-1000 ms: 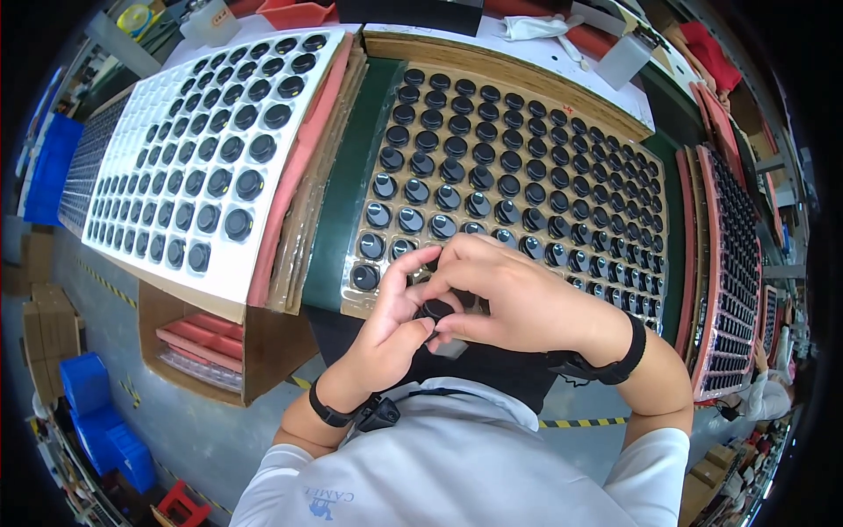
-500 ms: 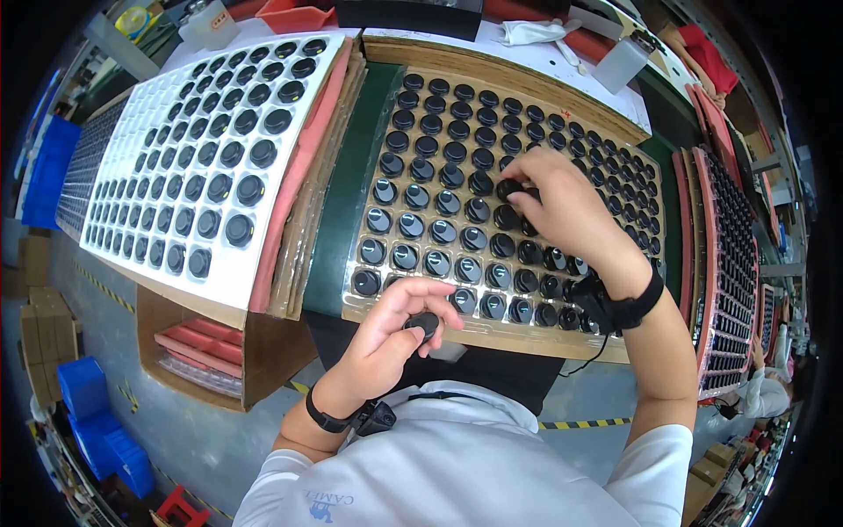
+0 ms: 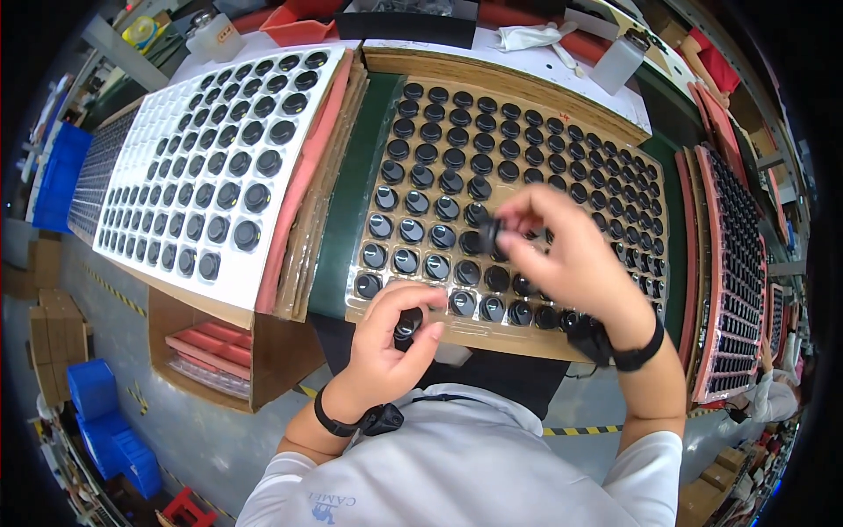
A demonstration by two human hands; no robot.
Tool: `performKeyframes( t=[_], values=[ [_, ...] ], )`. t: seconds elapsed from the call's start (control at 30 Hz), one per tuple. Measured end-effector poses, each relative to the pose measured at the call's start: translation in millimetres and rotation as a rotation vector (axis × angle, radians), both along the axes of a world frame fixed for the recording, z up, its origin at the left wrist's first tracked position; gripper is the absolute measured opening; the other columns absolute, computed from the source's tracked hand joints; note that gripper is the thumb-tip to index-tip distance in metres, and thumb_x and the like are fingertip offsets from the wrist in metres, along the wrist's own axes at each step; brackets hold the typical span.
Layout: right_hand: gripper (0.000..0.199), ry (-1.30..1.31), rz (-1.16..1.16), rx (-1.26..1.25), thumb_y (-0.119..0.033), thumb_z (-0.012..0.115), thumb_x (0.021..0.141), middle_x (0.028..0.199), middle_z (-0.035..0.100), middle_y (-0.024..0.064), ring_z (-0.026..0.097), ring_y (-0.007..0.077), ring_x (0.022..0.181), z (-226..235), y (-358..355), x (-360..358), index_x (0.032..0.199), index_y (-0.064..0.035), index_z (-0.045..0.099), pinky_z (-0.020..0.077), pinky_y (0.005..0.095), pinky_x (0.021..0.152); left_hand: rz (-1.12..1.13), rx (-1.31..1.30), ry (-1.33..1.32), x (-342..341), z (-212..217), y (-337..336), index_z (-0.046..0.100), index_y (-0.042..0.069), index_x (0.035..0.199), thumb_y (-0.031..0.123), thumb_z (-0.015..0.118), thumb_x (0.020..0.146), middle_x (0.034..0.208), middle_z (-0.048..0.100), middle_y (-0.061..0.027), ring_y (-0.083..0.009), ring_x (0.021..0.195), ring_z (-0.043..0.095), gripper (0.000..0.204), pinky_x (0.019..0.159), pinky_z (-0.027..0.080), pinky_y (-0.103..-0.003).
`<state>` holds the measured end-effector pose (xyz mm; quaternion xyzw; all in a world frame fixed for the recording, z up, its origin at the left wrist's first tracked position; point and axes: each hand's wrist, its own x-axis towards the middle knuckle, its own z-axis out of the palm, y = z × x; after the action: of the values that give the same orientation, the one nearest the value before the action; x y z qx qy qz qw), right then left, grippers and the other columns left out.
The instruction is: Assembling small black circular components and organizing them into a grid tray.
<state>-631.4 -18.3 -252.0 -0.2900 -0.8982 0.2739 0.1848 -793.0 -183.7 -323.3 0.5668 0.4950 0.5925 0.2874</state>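
My left hand [image 3: 379, 356] is curled at the near edge of the clear plastic tray [image 3: 527, 337], gripping a short black cylinder [image 3: 407, 325] between thumb and fingers. Above the middle of the tray, my right hand [image 3: 575, 259] pinches another black cylinder [image 3: 491, 235], tilted and a little blurred. Rows of similar black cylinders with glossy, lens-like tops fill most of the tray's pockets. Some pockets under the right hand are hidden by it.
On the left, a white tray [image 3: 230, 285], partly filled with black cylinders, lies on stacked pink and cardboard sheets [image 3: 307, 220]. Another loaded tray [image 3: 733, 263] stands on the right. Behind are a wooden ledge [image 3: 492, 77], a white glove [image 3: 531, 35] and a dispenser bottle [image 3: 620, 61].
My right hand has moved left and nearer, lifting a black cylinder off the tray. My left hand has turned, and the cylinder in it now stands more upright.
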Motion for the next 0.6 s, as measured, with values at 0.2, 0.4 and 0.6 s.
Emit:
performKeyframes(
  t=[0.2, 0.4, 0.6],
  values=[
    [0.022, 0.329, 0.145, -0.810, -0.002, 0.061, 0.082, 0.093, 0.053, 0.0012, 0.051, 0.0089, 0.087, -16.7, -57.8, 16.9, 0.103, -0.0002, 0.055, 0.0426, 0.0264, 0.081, 0.078, 0.097, 0.152, 15.2, 14.9, 3.6, 0.056, -0.001, 0.112, -0.001, 0.071, 0.071, 0.103, 0.058, -0.0133, -0.0192, 0.085, 0.057, 0.043, 0.065, 0.048, -0.026],
    [0.021, 0.552, 0.072, -1.025, -0.003, 0.058, 0.084, 0.097, 0.055, 0.0046, 0.052, 0.0120, 0.090, -31.3, -74.4, 26.7, 0.105, 0.0014, 0.054, 0.0422, 0.0273, 0.084, -0.001, 0.031, 0.171, 17.3, 20.6, 1.8, 0.058, 0.000, 0.105, 0.007, 0.078, 0.069, 0.100, 0.061, -0.0152, -0.0213, 0.089, 0.059, 0.042, 0.075, 0.049, -0.030],
    [0.025, 0.902, 0.097, -1.590, -0.013, 0.059, 0.087, 0.096, 0.055, 0.0073, 0.054, 0.0157, 0.091, -45.5, -76.1, 36.7, 0.106, 0.0023, 0.053, 0.0425, 0.0286, 0.085, -0.161, -0.083, -0.369, 22.3, 13.9, 3.0, 0.058, 0.000, 0.105, 0.009, 0.077, 0.072, 0.102, 0.061, -0.0146, -0.0214, 0.094, 0.059, 0.039, 0.081, 0.048, -0.031]
  ],
)
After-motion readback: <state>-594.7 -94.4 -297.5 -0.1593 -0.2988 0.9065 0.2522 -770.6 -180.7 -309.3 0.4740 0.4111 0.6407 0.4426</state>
